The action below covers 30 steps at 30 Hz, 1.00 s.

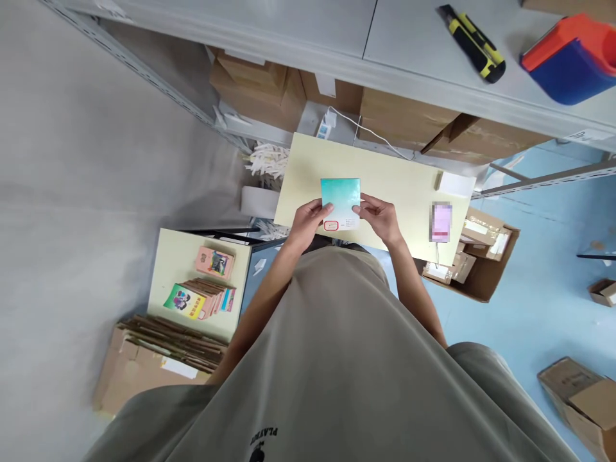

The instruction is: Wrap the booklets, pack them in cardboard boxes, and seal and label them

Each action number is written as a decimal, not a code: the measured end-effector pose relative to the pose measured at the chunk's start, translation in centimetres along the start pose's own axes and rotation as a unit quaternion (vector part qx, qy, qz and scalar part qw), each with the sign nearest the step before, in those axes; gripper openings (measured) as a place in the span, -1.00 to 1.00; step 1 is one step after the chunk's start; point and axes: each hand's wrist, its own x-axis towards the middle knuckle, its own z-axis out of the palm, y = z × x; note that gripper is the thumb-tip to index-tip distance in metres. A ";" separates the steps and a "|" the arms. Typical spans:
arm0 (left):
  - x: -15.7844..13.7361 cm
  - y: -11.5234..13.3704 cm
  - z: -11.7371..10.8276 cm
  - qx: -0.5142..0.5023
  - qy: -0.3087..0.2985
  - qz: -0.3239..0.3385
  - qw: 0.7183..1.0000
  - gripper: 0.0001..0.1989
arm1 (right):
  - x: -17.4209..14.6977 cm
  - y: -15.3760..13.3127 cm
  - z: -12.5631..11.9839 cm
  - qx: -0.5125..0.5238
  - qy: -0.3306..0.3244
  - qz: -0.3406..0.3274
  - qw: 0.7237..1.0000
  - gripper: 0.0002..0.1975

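A thin booklet point(341, 197), green at the far end and white at the near end with a red-outlined mark, is held up over the pale yellow table point(394, 186). My left hand point(310, 221) grips its left edge, thumb on top and fingers underneath. On the opposite edge, my right hand point(380, 217) pinches it the same way. Both hands are closed on the booklet, and the fingers beneath it are partly hidden. To the right on the table lies a phone point(441, 222) with a cable, and a white box point(456, 184) sits near the corner.
Stacked booklets point(197, 301) rest on a side table point(166, 260) at left, beside flattened cardboard point(173, 343). A grey shelf point(289, 25) overhead carries a utility knife point(474, 45) and a red-and-blue object point(572, 61). An open carton point(495, 276) stands right of the table.
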 end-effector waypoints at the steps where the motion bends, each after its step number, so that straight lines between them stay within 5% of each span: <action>1: 0.1 0.1 0.0 -0.001 -0.011 0.001 1.000 -0.31 | 0.2 0.1 -0.3 -0.003 0.002 -0.001 1.000 -0.15; 9: 1.9 -0.4 2.4 0.076 0.068 0.045 0.994 -0.39 | -0.7 -1.1 0.9 -0.119 0.104 -0.048 0.986 -0.40; 13: 1.2 0.9 4.4 0.136 0.021 0.122 0.983 -0.48 | -0.9 -2.6 3.0 -0.132 0.074 -0.051 0.987 -0.39; 17: 0.5 2.7 4.6 0.187 0.003 0.179 0.966 -0.52 | 0.0 -3.1 2.3 -0.114 0.081 -0.030 0.990 -0.30; 20: 0.8 3.6 3.4 0.167 0.045 0.134 0.976 -0.39 | 0.1 -3.1 0.9 -0.052 0.036 -0.019 0.998 -0.27; 25: 1.0 3.6 1.6 0.039 -0.056 -0.012 0.998 -0.26 | -1.1 -3.1 0.3 0.001 -0.010 0.017 1.000 -0.22; 30: 0.0 3.2 1.8 0.016 -0.036 -0.025 0.999 -0.28 | -1.7 -2.5 0.5 0.043 -0.034 0.023 0.998 -0.24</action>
